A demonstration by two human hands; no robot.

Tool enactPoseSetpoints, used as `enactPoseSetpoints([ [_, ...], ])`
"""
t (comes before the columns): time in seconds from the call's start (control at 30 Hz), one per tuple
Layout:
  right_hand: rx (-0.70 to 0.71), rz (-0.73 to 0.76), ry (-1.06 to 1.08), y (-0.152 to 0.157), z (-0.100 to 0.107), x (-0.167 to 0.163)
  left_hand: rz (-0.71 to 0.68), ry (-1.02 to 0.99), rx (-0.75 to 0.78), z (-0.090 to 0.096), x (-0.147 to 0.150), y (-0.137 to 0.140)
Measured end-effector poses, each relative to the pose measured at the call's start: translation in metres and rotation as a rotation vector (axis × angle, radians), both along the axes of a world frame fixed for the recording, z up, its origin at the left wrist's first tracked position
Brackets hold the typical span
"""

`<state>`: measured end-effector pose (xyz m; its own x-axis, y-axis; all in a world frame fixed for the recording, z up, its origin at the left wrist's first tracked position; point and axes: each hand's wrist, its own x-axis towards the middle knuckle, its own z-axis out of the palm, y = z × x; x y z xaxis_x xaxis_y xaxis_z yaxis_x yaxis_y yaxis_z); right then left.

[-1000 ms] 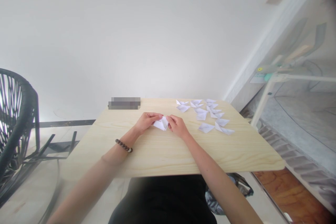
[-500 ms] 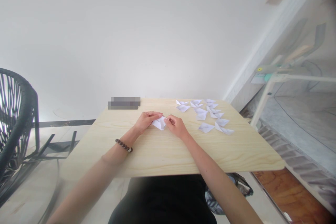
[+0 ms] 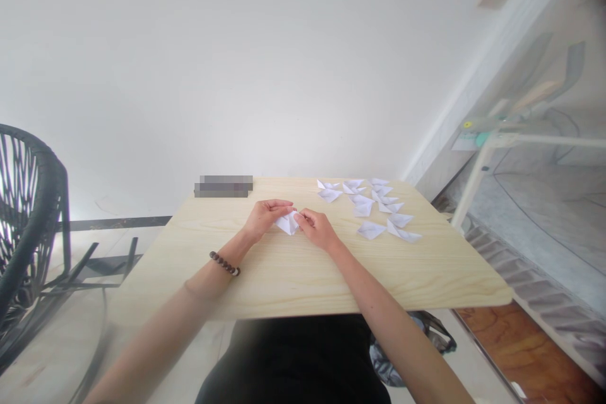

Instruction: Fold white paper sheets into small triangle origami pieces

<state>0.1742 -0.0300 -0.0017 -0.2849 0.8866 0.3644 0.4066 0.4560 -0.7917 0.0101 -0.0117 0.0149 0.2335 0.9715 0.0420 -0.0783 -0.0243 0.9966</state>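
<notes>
Between my two hands, just above or on the wooden table (image 3: 303, 278), is a piece of folded white paper (image 3: 288, 224). My left hand (image 3: 263, 218) pinches its left and upper side, thumb along the top edge. On the other side my right hand (image 3: 316, 227) grips the paper's upper right edge with thumb and curled fingers. Part of the paper is hidden behind the fingers. Several folded white paper boats lie to the right of my hands, among them a near one (image 3: 371, 230) and another (image 3: 403, 231) beside it.
A blurred-out dark object (image 3: 223, 187) lies at the table's back left. Behind the table rises a white wall (image 3: 284, 76). A woven black chair (image 3: 35, 221) stands at the left, and a white metal frame (image 3: 478, 173) at the right.
My fingers have shifted very slightly on the folded paper, and both hands stay in nearly the same place. The paper boats lie as before.
</notes>
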Motion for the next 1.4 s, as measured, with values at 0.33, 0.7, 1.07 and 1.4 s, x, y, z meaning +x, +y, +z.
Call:
enactPoseSetpoints([
  [0.33,0.014,-0.055,0.106,-0.0023,0.0058,0.0010,-0.187,0.033,0.006,0.0013,0.0005,-0.0026],
  [0.7,0.039,-0.076,0.082,-0.0033,0.0074,0.0015,-0.253,0.154,-0.009,-0.0010,-0.0012,-0.0020],
  [1.07,0.010,0.009,0.047,-0.0033,0.0059,0.0006,-0.325,0.196,0.018,0.0049,-0.0040,-0.0042],
  [1.4,-0.031,0.080,0.111,-0.0047,0.0076,0.0003,-0.433,0.283,0.001,0.0063,-0.0031,-0.0077],
])
